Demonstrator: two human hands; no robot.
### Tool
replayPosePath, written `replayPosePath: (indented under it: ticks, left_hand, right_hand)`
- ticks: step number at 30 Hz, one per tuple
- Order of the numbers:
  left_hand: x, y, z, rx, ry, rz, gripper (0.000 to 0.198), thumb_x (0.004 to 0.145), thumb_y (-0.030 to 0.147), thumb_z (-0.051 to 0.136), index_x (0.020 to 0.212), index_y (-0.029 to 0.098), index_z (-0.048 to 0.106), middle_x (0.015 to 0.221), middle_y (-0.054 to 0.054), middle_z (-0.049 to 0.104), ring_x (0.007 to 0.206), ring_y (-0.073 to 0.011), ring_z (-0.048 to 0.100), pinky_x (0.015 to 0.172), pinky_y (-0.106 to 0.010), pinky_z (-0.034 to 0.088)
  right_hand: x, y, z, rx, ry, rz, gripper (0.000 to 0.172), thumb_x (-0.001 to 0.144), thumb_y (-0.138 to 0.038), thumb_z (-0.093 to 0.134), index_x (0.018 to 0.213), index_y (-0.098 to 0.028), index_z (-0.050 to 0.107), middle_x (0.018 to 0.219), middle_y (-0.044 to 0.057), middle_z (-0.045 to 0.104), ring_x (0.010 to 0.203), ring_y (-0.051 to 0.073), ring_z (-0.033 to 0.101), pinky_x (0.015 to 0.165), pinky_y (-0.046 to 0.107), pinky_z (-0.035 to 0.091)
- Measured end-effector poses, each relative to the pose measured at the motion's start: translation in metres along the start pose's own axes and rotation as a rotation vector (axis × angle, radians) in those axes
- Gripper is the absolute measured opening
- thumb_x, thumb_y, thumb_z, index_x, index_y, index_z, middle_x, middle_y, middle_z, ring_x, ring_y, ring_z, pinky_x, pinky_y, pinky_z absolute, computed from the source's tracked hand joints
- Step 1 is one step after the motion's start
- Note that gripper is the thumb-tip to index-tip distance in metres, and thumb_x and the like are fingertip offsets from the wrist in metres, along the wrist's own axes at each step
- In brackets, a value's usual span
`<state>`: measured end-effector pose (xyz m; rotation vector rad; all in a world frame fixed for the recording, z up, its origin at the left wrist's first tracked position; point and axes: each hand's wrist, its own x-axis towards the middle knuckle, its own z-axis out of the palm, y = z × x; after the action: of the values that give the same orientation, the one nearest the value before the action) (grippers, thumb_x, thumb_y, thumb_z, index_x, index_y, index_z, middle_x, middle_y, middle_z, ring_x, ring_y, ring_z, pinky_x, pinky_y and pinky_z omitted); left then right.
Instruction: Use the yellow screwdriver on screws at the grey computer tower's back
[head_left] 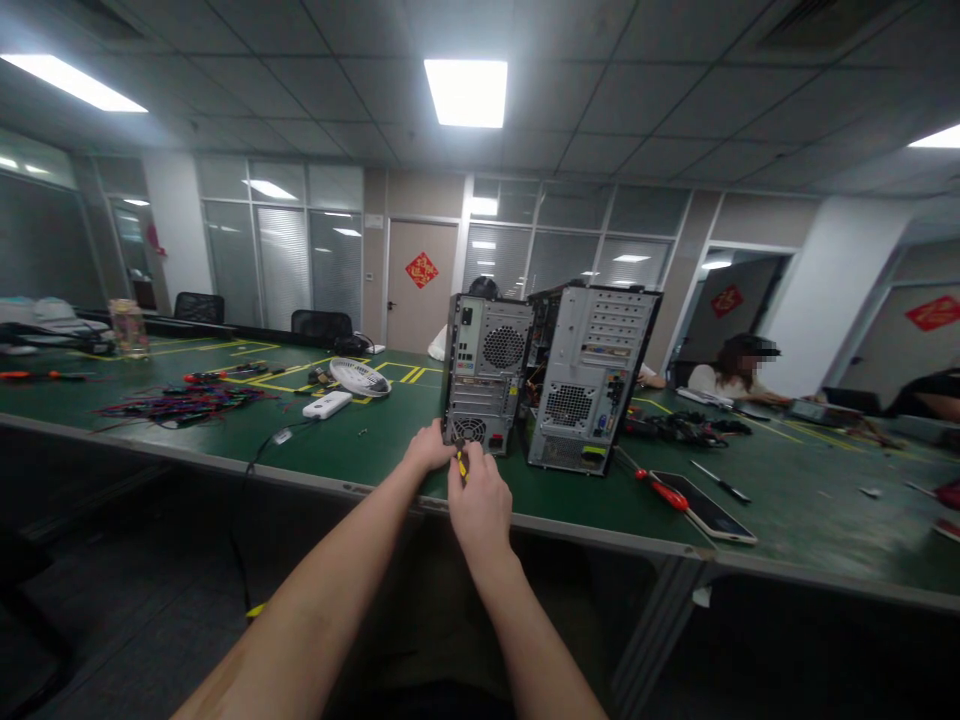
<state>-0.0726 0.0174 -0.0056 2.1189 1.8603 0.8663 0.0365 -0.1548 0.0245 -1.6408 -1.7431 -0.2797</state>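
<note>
Two grey computer tower cases stand on the green table (360,450), rear panels facing me. My right hand (478,500) is closed around a yellow-handled screwdriver (461,464), its tip at the bottom rear of the left case (487,370). My left hand (429,447) has its fingers curled against that same lower corner, beside the power-supply fan grille. The right case (589,375) stands open-sided just to the right, touching neither hand.
A red-handled screwdriver (664,490), a phone (705,507) and a black tool (721,482) lie right of the cases. A white fan (360,377), a white power strip (327,404) and a pile of coloured cables (184,402) lie left. A person (739,372) sits at the far right.
</note>
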Motion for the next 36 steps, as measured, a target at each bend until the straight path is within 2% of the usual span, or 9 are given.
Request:
replayPosePath:
  ticks: [3,9,16,21,25,29,36]
  left_hand:
    - [0.000,0.000,-0.001,-0.009,0.004,0.009,0.060,0.083,0.058,0.065,0.127,0.020,0.052,0.123,-0.016,0.071,0.118,-0.0327,0.066,0.092,-0.035,0.051]
    - [-0.002,0.001,-0.004,-0.013,-0.022,0.003,0.067,0.080,0.066,0.066,0.127,0.020,0.052,0.122,-0.017,0.071,0.117,-0.0337,0.067,0.092,-0.036,0.051]
    - [0.001,-0.003,0.000,-0.029,-0.008,-0.001,0.067,0.081,0.068,0.063,0.128,0.021,0.052,0.124,-0.017,0.070,0.117,-0.0334,0.067,0.092,-0.036,0.051]
    - [0.002,-0.003,0.002,-0.039,0.003,0.003,0.071,0.079,0.072,0.063,0.126,0.020,0.052,0.123,-0.017,0.070,0.117,-0.0338,0.067,0.093,-0.037,0.051]
    - [0.001,-0.001,0.001,-0.036,0.004,0.007,0.071,0.079,0.072,0.064,0.126,0.021,0.053,0.124,-0.017,0.071,0.119,-0.0336,0.066,0.093,-0.036,0.050]
    - [0.002,-0.003,0.001,-0.037,0.007,0.012,0.073,0.078,0.072,0.066,0.129,0.021,0.052,0.126,-0.017,0.070,0.120,-0.0335,0.066,0.094,-0.036,0.050]
    - [0.003,-0.003,0.003,-0.052,0.006,0.001,0.074,0.077,0.073,0.065,0.129,0.022,0.052,0.126,-0.017,0.070,0.121,-0.0337,0.065,0.095,-0.036,0.049]
  right_hand:
    - [-0.002,0.000,0.001,-0.019,-0.007,-0.023,0.024,0.104,-0.031,0.048,0.126,-0.022,0.054,0.111,0.008,0.068,0.089,0.019,0.070,0.069,0.025,0.043]
    - [0.000,0.000,0.002,-0.009,-0.046,0.100,0.034,0.108,-0.047,0.036,0.119,-0.020,0.053,0.083,0.006,0.073,0.074,0.021,0.071,0.064,0.026,0.041]
    - [-0.003,0.004,0.007,0.035,-0.001,0.035,0.027,0.108,-0.038,0.040,0.123,-0.022,0.056,0.101,0.006,0.072,0.083,0.018,0.071,0.065,0.024,0.039]
    - [-0.006,0.005,0.008,0.043,-0.004,0.018,0.030,0.108,-0.036,0.040,0.129,-0.026,0.059,0.098,0.004,0.069,0.084,0.017,0.068,0.066,0.023,0.039]
    - [-0.007,0.004,0.010,0.088,-0.005,0.002,0.028,0.104,-0.034,0.047,0.128,-0.022,0.057,0.103,0.006,0.068,0.089,0.019,0.069,0.071,0.025,0.042]
    - [-0.007,0.004,0.013,0.103,-0.045,0.023,0.027,0.100,-0.030,0.051,0.124,-0.018,0.054,0.104,0.008,0.070,0.086,0.020,0.070,0.070,0.027,0.044]
    - [-0.006,0.006,0.014,0.141,-0.025,0.044,0.018,0.102,-0.030,0.046,0.115,-0.020,0.055,0.098,0.005,0.072,0.085,0.020,0.071,0.068,0.026,0.042]
